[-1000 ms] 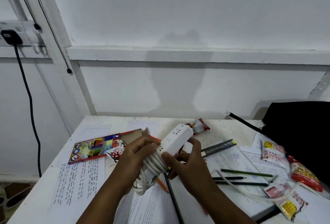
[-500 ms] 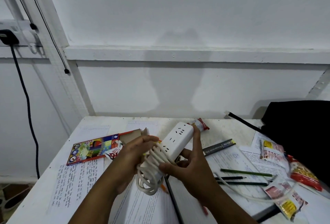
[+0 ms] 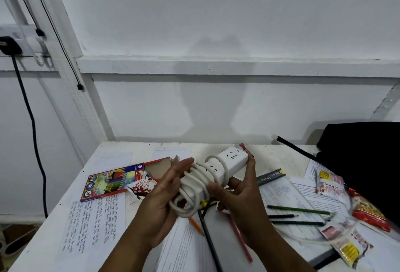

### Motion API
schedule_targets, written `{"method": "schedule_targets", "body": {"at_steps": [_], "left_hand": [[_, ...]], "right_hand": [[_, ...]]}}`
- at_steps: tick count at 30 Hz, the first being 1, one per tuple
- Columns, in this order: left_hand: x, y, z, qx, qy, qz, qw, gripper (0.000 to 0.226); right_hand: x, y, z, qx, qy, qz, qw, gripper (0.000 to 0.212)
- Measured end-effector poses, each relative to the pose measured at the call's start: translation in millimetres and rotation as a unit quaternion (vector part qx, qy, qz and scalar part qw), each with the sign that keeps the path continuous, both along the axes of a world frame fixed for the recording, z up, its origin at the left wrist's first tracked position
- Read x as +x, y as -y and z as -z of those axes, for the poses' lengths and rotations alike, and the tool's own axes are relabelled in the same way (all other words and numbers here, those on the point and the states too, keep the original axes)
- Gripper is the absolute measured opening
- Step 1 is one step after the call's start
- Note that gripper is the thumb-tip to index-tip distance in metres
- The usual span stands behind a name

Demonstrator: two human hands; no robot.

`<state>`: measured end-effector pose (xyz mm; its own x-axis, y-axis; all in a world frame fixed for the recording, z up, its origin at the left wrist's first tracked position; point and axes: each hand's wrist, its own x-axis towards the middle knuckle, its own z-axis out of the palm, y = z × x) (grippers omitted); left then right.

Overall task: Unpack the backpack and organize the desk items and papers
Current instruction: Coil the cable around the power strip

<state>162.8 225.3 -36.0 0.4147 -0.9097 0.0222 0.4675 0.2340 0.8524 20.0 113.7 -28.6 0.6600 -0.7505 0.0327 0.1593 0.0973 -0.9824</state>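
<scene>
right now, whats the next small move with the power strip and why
Probably wrap another turn: the right hand grips the power strip, several cord loops already circle it beside the open left hand, and loose cord still trails across the papers at the right.

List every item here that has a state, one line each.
power strip: lifted off the desk, held in both hands
white cord: partly coiled round the strip
left hand: fingers straight, against the coils
right hand: grips the strip
coloured pencil box: flat, flap open
</scene>
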Motion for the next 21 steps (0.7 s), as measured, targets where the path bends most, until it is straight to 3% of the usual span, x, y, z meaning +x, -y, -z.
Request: {"method": "schedule_targets", "body": {"at_steps": [2,6,9,11,13,18,21], "left_hand": [[-6.4,3.7,-0.6,0.015,0.014,-0.043,0.999,0.082],[-8.3,8.7,2.7,0.050,0.117,-0.107,0.986,0.039],[-5.7,10.4,-1.4,0.076,0.194,-0.118,0.971,0.042],[-5.7,9.5,-5.2,0.087,0.256,-0.109,0.957,0.061],[-6.2,9.1,-5.0,0.098,0.298,-0.107,0.944,0.055],[-6.7,12.3,-3.1,0.109,0.260,-0.112,0.953,0.024],[-3.9,12.6,-6.0,0.112,0.245,-0.101,0.958,0.025]], "right_hand": [[0.1,-0.2,-1.2,0.003,0.003,0.011,1.000,0.118],[2.0,-0.3,-3.7,0.022,0.013,0.023,0.999,0.120],[3.8,-1.0,-3.9,0.021,0.018,0.017,0.999,0.120],[4.6,-2.1,-4.7,0.011,0.022,0.005,1.000,0.121],[5.5,-4.5,-5.8,-0.010,0.011,0.001,1.000,0.122],[5.3,-6.0,-5.8,-0.025,-0.002,-0.011,1.000,0.119],[3.7,-1.2,-4.0,-0.015,0.008,-0.013,1.000,0.097]]}}
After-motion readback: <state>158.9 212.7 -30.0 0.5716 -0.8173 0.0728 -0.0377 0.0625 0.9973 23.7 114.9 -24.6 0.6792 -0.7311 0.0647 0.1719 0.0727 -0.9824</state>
